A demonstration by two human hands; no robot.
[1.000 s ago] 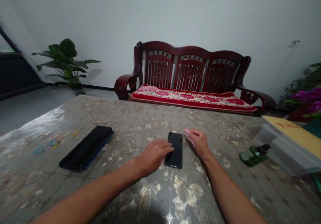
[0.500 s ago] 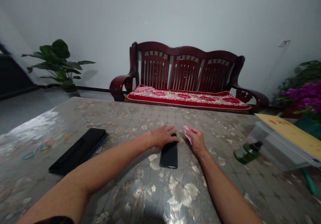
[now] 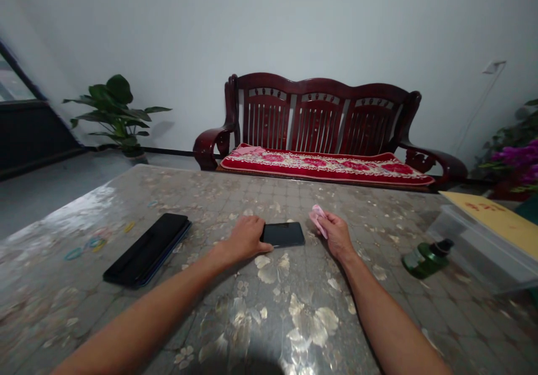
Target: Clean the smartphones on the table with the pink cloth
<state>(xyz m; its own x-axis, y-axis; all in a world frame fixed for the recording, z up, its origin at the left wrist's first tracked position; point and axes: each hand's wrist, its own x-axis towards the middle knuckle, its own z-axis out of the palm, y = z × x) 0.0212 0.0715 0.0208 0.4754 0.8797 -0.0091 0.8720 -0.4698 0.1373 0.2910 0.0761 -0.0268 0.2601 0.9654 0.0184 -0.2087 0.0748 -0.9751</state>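
Both my arms reach forward from the lower corners, hands low and apart.
On my feed, the left hand (image 3: 247, 236) sits palm down, thumb spread toward me from the curled fingers, its forearm (image 3: 163, 302) slanting inward; the right hand (image 3: 337, 236) pinches thumb against fingers, though I can't quite make out every fingertip, with its wrist (image 3: 348, 256) nearly straight.

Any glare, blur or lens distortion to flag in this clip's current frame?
Head view: bright glare on the far-left tabletop; a dark shadow at the bottom centre; the rubber bands look soft; wide-angle stretch towards the edges, visible in the forearms and the clear box.
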